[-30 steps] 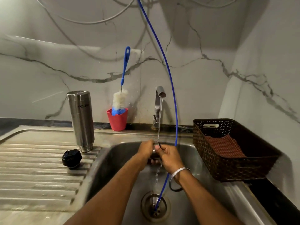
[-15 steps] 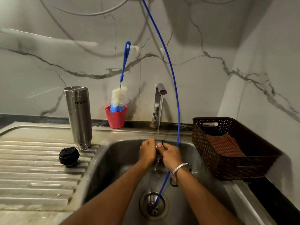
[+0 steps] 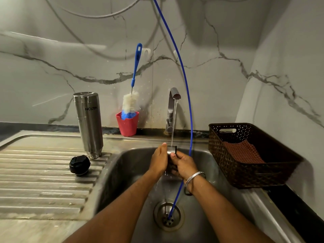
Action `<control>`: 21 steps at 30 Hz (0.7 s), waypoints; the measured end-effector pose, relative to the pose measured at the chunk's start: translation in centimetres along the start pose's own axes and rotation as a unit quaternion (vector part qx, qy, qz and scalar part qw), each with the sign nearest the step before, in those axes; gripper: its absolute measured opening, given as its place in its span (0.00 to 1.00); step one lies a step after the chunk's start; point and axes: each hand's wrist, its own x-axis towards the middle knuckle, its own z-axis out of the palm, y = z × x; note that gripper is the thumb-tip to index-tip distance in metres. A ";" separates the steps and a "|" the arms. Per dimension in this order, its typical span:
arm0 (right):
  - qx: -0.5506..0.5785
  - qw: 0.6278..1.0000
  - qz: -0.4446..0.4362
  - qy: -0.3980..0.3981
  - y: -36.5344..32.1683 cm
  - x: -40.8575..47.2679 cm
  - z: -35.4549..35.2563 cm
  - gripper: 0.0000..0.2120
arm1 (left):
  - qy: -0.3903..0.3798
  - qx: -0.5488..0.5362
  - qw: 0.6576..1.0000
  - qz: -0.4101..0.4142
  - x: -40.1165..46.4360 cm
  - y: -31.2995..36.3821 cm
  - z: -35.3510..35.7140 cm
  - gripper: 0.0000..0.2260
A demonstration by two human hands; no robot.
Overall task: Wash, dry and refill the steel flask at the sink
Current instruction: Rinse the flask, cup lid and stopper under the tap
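Steel flask upside down on the draining board, black cap lying just in front. Bottle brush in a red cup. Over the sink, left hand and right hand, fingers curled round a small steel cup (partly hidden) under the tap stream. Brown basket far right.

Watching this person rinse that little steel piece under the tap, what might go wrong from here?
1. The wet steel cup, held by the left hand and right hand, might slip and drop towards the drain.
2. The steel flask stands upside down on the ribbed drainboard near the basin's edge; an elbow might tip it.
3. The blue tube hangs close beside the right hand and could snag.
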 end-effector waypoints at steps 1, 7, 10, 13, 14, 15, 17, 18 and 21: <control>-0.004 1.000 -0.003 0.000 0.0 -0.2 -0.1 0.10 | 0.002 0.005 1.000 -0.023 0.0 0.3 -0.1 0.20; 0.096 0.990 0.091 0.041 0.0 0.6 0.2 0.10 | -0.025 0.006 0.998 -0.062 -0.3 0.3 -0.9 0.22; 0.064 0.991 0.105 0.052 0.0 1.3 -1.0 0.13 | -0.038 0.249 0.961 0.112 -0.2 -0.1 -0.8 0.19; -0.031 0.997 0.028 0.069 -0.2 1.1 -0.1 0.13 | -0.011 0.311 0.944 0.110 0.2 0.4 -0.9 0.17; -0.081 0.993 -0.022 0.078 0.0 1.3 0.3 0.12 | -0.004 0.260 0.962 0.081 0.6 0.5 -0.8 0.16; -0.137 0.985 -0.067 0.085 0.0 1.4 0.6 0.10 | -0.004 0.194 0.980 0.041 0.7 0.9 -0.5 0.17; -0.231 0.962 -0.130 0.061 0.3 1.4 0.8 0.07 | -0.004 0.078 0.994 -0.075 0.5 1.6 -0.2 0.21; -0.270 0.951 -0.144 0.041 0.5 1.5 0.8 0.08 | -0.002 0.035 0.991 -0.127 0.2 1.8 -0.4 0.22; -0.292 0.942 -0.164 0.015 0.7 1.3 -0.1 0.09 | -0.035 -0.005 0.979 -0.200 -0.7 1.8 -1.2 0.25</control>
